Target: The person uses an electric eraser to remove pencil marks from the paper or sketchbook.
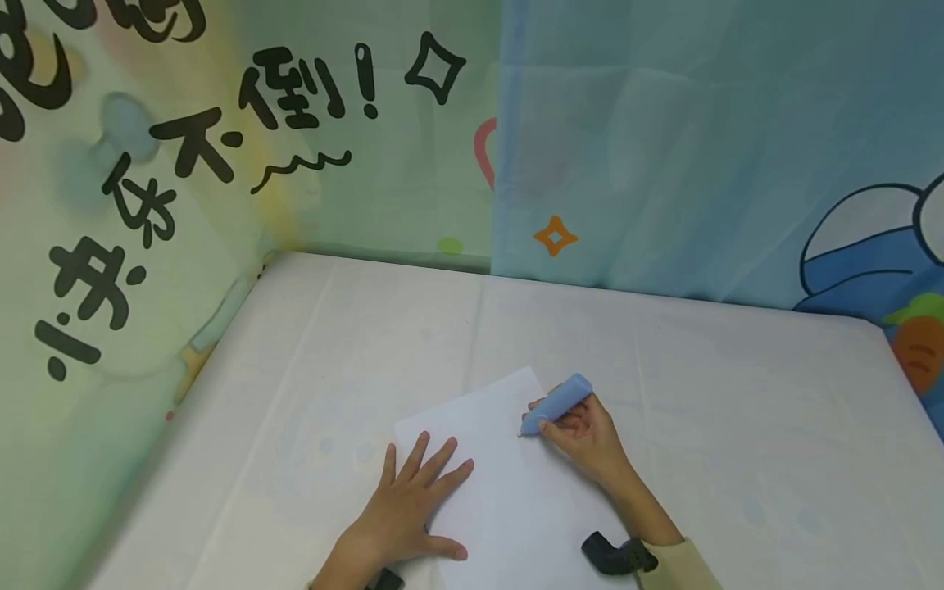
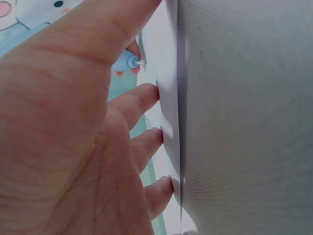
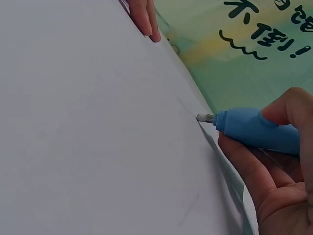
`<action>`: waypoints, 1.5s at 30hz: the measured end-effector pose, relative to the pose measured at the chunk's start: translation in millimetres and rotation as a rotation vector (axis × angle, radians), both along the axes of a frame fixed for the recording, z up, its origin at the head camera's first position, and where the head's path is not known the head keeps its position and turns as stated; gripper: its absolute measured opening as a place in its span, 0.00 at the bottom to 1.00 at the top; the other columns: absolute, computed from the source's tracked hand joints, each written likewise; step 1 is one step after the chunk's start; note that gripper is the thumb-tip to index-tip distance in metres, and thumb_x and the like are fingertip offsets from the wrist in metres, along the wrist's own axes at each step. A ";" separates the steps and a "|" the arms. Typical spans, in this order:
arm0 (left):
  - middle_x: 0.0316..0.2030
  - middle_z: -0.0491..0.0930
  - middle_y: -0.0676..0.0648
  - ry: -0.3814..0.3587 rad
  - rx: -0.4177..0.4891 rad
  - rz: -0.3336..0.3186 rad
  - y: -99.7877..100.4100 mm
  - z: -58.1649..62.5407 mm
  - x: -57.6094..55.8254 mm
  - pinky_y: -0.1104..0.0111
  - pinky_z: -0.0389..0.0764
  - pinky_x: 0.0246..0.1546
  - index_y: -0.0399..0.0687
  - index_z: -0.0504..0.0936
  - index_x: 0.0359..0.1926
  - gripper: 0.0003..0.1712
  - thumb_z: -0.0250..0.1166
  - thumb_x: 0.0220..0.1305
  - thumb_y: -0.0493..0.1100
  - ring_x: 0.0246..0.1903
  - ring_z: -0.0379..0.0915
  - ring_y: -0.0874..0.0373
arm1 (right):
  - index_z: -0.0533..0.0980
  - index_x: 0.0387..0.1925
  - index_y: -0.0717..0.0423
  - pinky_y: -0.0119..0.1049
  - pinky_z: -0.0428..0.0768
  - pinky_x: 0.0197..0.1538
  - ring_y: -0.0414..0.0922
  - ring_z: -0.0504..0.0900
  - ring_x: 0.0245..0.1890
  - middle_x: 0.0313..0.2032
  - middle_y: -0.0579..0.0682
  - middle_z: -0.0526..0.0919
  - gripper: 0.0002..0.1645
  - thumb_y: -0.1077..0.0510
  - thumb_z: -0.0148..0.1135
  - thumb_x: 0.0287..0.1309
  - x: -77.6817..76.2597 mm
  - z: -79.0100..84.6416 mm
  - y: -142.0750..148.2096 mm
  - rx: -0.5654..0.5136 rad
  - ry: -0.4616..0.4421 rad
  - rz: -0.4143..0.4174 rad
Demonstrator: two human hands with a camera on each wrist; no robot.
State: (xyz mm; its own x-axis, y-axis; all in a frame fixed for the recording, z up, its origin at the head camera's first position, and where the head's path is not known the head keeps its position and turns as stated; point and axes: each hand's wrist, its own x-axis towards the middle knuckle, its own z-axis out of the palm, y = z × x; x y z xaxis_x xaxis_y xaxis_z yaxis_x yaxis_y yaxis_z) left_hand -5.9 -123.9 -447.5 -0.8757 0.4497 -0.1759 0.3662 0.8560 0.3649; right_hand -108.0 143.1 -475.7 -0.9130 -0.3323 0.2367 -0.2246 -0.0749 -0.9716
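Observation:
A white sheet of paper (image 1: 509, 483) lies on the white-covered table. My right hand (image 1: 586, 438) grips a light blue electric eraser (image 1: 558, 403), thumb on one side and fingers around the body. In the right wrist view, the white tip of the electric eraser (image 3: 259, 128) sticks out of a metal collar, right at the paper's surface. Faint grey lines show on the paper (image 3: 122, 137) near that tip. My left hand (image 1: 406, 508) rests with fingers spread over the sheet's left side; in the left wrist view its fingertips (image 2: 151, 93) press on the paper.
The white tablecloth (image 1: 332, 344) spreads around the sheet. Behind the table hangs a blue printed curtain (image 1: 664, 147), and a green one with black lettering (image 1: 199, 143) stands at the left. A black wrist strap (image 1: 618, 555) sits on the right forearm.

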 end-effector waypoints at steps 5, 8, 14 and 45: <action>0.76 0.52 0.48 -0.006 0.003 0.005 0.4 -0.3 -0.3 0.34 0.45 0.66 0.61 0.60 0.74 0.57 0.69 0.44 0.72 0.75 0.39 0.39 | 0.61 0.46 0.81 0.26 0.81 0.45 0.37 0.86 0.40 0.41 0.39 0.86 0.22 0.82 0.59 0.50 -0.1 -0.4 -0.5 -0.003 0.013 0.004; 0.76 0.52 0.48 -0.006 0.002 0.004 0.5 -0.4 -0.3 0.34 0.45 0.66 0.61 0.60 0.74 0.57 0.69 0.44 0.72 0.75 0.39 0.39 | 0.62 0.46 0.82 0.25 0.81 0.45 0.36 0.86 0.40 0.41 0.39 0.86 0.22 0.83 0.58 0.49 0.4 -1.0 -1.2 -0.009 0.034 0.007; 0.76 0.52 0.49 -0.002 -0.010 0.003 0.9 -0.8 -0.3 0.34 0.45 0.66 0.61 0.60 0.74 0.57 0.69 0.44 0.72 0.75 0.39 0.40 | 0.62 0.45 0.81 0.25 0.81 0.45 0.35 0.86 0.41 0.41 0.39 0.85 0.21 0.83 0.58 0.49 1.5 -1.4 -1.5 -0.013 0.059 0.017; 0.76 0.52 0.49 -0.007 0.002 0.007 1.0 0.6 -0.5 0.34 0.45 0.67 0.62 0.60 0.74 0.57 0.70 0.44 0.72 0.75 0.39 0.40 | 0.60 0.44 0.82 0.26 0.81 0.45 0.37 0.86 0.40 0.41 0.40 0.86 0.22 0.84 0.58 0.48 0.8 4.1 -2.8 -0.031 0.045 0.003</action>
State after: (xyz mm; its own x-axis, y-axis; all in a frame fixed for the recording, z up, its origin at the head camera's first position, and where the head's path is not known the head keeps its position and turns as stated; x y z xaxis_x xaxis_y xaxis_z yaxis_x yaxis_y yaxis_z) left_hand -6.5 -122.9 -446.9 -0.8777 0.4437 -0.1811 0.3574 0.8578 0.3694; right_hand -107.3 140.3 -471.6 -0.9001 -0.3272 0.2877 -0.2676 -0.1058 -0.9577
